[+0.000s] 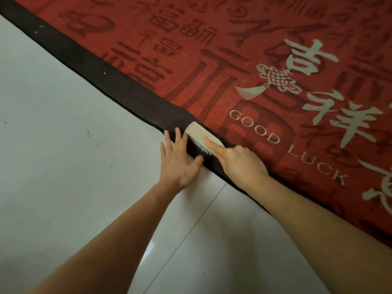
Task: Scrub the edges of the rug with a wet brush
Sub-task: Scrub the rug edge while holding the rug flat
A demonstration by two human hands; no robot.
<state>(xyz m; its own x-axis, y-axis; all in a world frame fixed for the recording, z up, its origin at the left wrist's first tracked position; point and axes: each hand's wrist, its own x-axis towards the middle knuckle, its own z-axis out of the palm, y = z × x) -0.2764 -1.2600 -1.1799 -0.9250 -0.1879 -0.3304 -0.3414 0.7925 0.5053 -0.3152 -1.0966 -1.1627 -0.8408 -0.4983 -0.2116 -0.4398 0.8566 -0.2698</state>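
Observation:
A red rug [244, 66] with pale lettering and a dark border [118, 85] runs diagonally across the floor. A cream scrubbing brush [198, 133] lies bristles-down on the border near the rug's edge. My right hand [241, 160] grips the brush from behind, with the index finger stretched along its back. My left hand [179, 158] lies flat, fingers spread, partly on the floor and partly on the dark border, right beside the brush on its left.
Pale grey floor tiles [63, 166] with a thin grout line [191, 228] fill the left and lower part of the view. A few small white specks sit on the border farther up to the left.

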